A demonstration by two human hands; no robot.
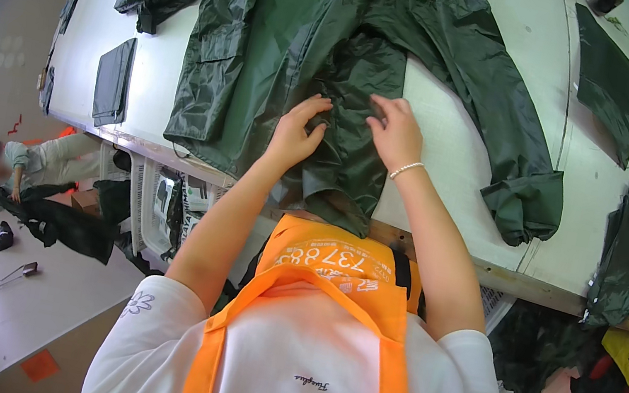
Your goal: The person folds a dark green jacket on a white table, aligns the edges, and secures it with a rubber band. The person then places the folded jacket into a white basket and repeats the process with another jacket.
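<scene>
At twelve o'clock, the green jacket (367, 63) lies spread on the table (159, 68), perhaps for easy reach. Over its front, the left hand (297, 133) and right hand (398, 136) have fingers loosely curled (whether they pinch cloth, I cannot tell).

The person is wearing a white T-shirt (306, 338) with short, plain-hemmed sleeves that are leaving both forearms bare. On the left sleeve (168, 310), a purple outlined flower (139, 304) is showing, and small dark lettering (311, 382) is running across the chest. Over the shirt, a bright orange apron (394, 316) is hanging from two broad straps (203, 375) of the same colour, with white print (328, 261) covering part of its front. A dark strip (402, 271) is showing toward the apron's right side. A thin, pale bracelet (406, 170), seemingly beaded, is circling the right wrist.
</scene>
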